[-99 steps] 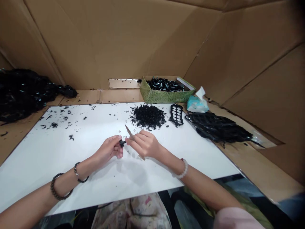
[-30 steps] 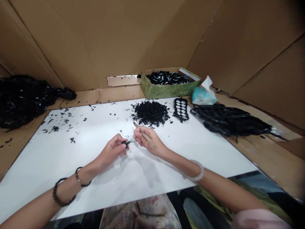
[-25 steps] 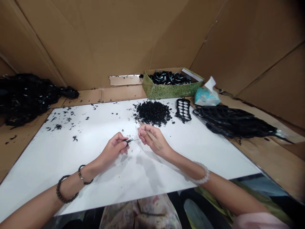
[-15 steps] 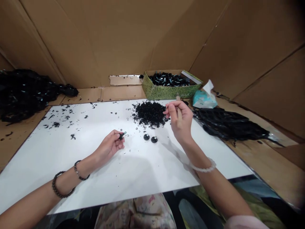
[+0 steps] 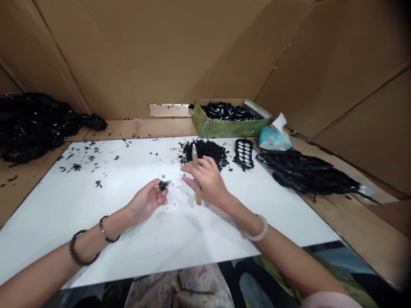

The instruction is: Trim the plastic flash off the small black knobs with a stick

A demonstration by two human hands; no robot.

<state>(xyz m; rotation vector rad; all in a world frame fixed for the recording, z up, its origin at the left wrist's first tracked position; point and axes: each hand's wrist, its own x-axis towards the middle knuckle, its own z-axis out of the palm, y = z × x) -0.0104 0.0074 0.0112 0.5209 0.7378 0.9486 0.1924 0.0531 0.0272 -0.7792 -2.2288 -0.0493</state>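
- Progress: one small black part with a metal pin [image 5: 163, 185] is in hand, mid-frame just left of centre. We can't tell if it's finished.
- Left hand [image 5: 146, 204]: fingertips closed on that part, pin pointing right.
- Right hand [image 5: 210, 182]: thumb and forefinger apart, pointed tool [image 5: 197, 194] held against the fingers, tip up. It's beside the part, not touching it.
- Pile of black rings [image 5: 213, 150] sits upper centre on the white board [image 5: 128, 231], partly behind the right hand; black scraps [image 5: 76, 167] are scattered left. We can't read a count from either.
- Green box [image 5: 231, 129], upper centre-right: open top, heaped with pinned black pieces [image 5: 224, 110] that look like the held one. Done or waiting, we can't say.
- Clear bag [image 5: 366, 188], right side: black openwork pieces [image 5: 308, 171] inside.
- Black holed sheet [image 5: 244, 153] lies between pile and bag.
- Tissue pack [image 5: 272, 139] right of box, one tissue sticking up.
- Dark glossy bundle [image 5: 32, 124], upper left: contents unclear to us.
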